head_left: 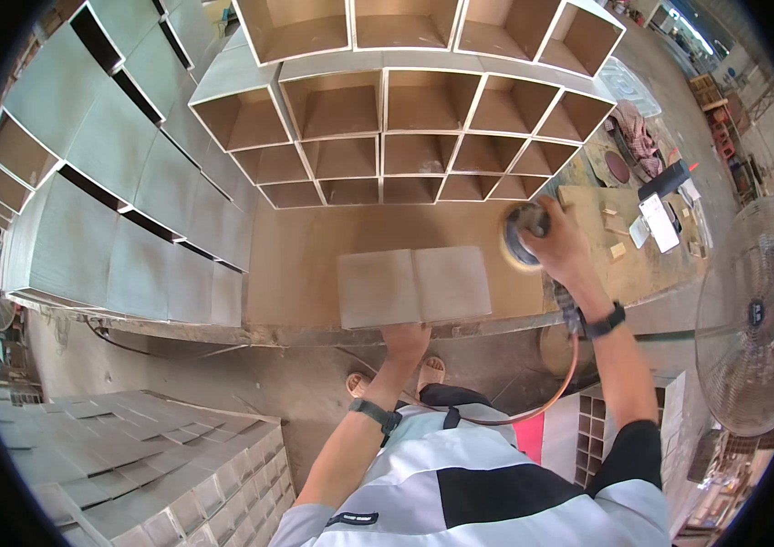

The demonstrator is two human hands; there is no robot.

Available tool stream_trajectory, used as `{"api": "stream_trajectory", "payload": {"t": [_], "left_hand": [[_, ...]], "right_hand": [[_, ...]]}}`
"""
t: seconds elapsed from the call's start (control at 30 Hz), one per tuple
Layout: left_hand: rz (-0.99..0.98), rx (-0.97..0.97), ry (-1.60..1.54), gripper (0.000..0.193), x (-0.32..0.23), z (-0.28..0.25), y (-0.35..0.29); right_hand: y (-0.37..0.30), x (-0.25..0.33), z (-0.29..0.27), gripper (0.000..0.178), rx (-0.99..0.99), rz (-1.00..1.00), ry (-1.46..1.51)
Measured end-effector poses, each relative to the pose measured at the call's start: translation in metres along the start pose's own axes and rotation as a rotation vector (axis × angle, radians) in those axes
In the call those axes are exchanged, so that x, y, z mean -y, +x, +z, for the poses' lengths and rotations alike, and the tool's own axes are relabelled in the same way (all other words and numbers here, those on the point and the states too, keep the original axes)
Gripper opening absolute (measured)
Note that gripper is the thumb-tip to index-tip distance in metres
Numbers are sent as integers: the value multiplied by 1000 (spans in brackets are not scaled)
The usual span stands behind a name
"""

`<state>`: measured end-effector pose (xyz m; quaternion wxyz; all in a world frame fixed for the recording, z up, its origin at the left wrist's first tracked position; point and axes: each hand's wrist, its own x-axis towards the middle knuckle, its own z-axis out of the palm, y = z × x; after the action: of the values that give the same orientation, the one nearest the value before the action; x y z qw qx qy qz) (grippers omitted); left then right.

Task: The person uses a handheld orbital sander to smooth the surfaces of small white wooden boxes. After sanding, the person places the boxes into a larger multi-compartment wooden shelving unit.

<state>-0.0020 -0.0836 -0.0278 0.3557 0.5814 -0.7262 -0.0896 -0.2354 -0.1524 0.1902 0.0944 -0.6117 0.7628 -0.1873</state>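
Note:
A grey-white two-part wooden box (378, 283), with a seam down its middle, lies on the brown work surface in front of me. My left hand (406, 340) holds its near edge, and the fingers are hidden behind that edge. To the right of the box, my right hand (558, 242) is closed over the top of a round power sander (524, 239). The sander's disc rests on or just above the brown board, apart from the box. An orange hose (572, 365) runs from the sander's handle down past my body.
Stacked open-front cubby units (341, 100) stand along the far side. Tall grey-white boxes (104, 237) rise at left; more cubbies (223, 492) are stacked at lower left. Wood blocks (618, 250), a phone (659, 222) and cloth (638, 137) lie at right, near a large fan (752, 365).

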Motion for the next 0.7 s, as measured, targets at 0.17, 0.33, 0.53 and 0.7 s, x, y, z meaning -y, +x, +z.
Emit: {"api": "stream_trajectory", "payload": {"t": [0.17,0.33,0.53,0.7], "left_hand": [[-42,67,-55,33,-6,-20,7],[1,86,-119,27,-7,-38,16],[-214,-27,-329,22,-27,-67,37],[-1116,-141,-1483,32,-30,-82,54]], "right_hand": [[-60,-39,-11,55,-237,158,382],[-104,-72,12,54,-349,349,710],[-115,-79,9,52,-335,349,771],[-89,-60,-22,53,-245,261,666]]}}
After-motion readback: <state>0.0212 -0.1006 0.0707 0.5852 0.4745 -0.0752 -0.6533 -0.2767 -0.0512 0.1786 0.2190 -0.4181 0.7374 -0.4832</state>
